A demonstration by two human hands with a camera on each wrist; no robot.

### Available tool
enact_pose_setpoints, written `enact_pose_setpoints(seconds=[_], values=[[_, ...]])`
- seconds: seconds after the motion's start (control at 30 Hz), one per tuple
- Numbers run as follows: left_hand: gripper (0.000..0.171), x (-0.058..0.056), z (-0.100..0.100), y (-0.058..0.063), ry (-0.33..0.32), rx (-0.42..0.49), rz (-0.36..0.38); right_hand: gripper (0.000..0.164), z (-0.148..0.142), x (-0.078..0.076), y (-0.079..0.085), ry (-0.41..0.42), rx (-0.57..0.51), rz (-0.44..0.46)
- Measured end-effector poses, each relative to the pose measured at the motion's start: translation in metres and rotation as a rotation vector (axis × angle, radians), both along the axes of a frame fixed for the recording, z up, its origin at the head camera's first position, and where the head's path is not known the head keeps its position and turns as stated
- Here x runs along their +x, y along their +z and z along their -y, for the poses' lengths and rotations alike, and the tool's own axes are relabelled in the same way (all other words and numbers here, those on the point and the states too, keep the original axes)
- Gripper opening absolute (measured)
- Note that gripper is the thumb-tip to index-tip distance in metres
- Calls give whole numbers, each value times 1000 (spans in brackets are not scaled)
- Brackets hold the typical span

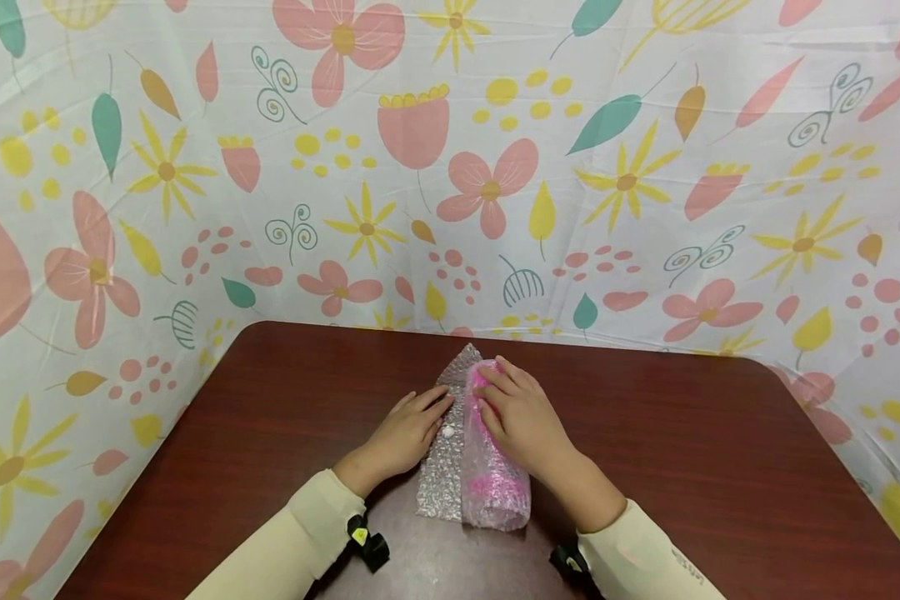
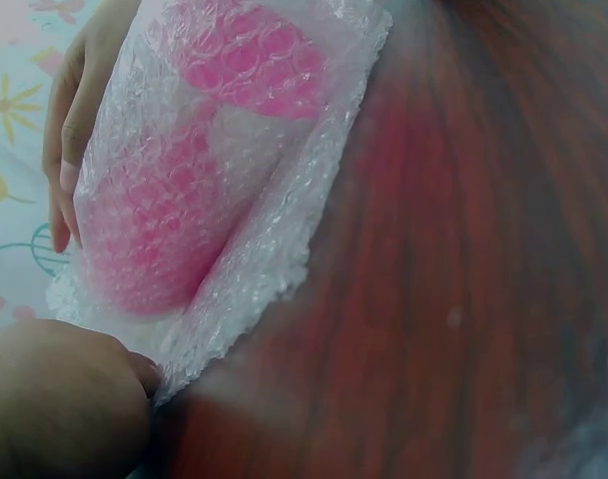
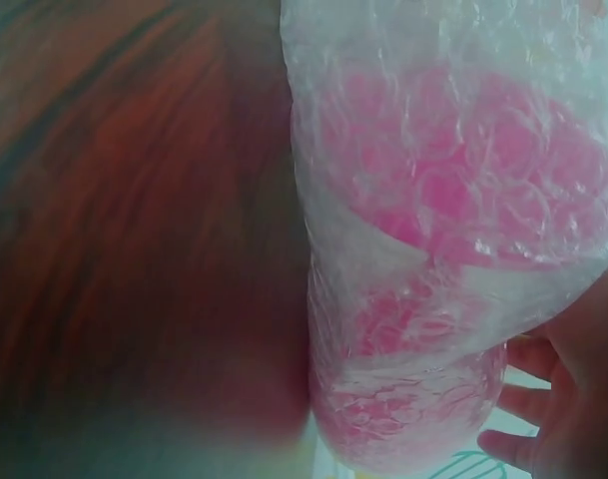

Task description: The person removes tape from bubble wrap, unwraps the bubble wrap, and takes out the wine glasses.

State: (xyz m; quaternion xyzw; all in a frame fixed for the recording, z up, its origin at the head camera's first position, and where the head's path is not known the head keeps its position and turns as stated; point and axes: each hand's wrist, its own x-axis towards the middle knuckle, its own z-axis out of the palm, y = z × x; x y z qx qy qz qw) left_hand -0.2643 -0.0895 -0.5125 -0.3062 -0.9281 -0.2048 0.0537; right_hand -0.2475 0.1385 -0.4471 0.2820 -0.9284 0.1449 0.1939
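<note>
A pink object [image 3: 433, 190] is wrapped in a roll of clear bubble wrap [image 1: 498, 500] lying lengthwise on the table. Two broad pink parts with a narrower middle show through the layers; its kind is blurred by the wrap. My right hand [image 1: 528, 421] rests over the roll from the right, fingers spread across its upper half. To the left a flat strip of bubble wrap [image 1: 440, 487] extends from under the roll. My left hand [image 1: 405, 429] lies along that strip, its fingertips touching it. A small white spot [image 1: 448, 432] shows on the strip beside the left fingers.
The dark reddish-brown table [image 1: 682, 433] has rounded far corners. Behind and beside it hangs a white cloth [image 1: 270, 175] printed with flowers and leaves. Black straps [image 1: 367, 542] are at both sleeve cuffs.
</note>
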Motion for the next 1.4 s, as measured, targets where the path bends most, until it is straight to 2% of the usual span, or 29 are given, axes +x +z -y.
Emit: enact_pose_setpoints(seconds=[0.6,1.07,1.4], values=[[43,-1,7,-5,8,-4,-38,27,-2,-1,2,11,12,61],[44,2,13,-4,19,4,-15,23,-3,0,3,1,-10,26],[44,5,16,-3,21,14,-24,26,-4,-1,4,50,-24,19]])
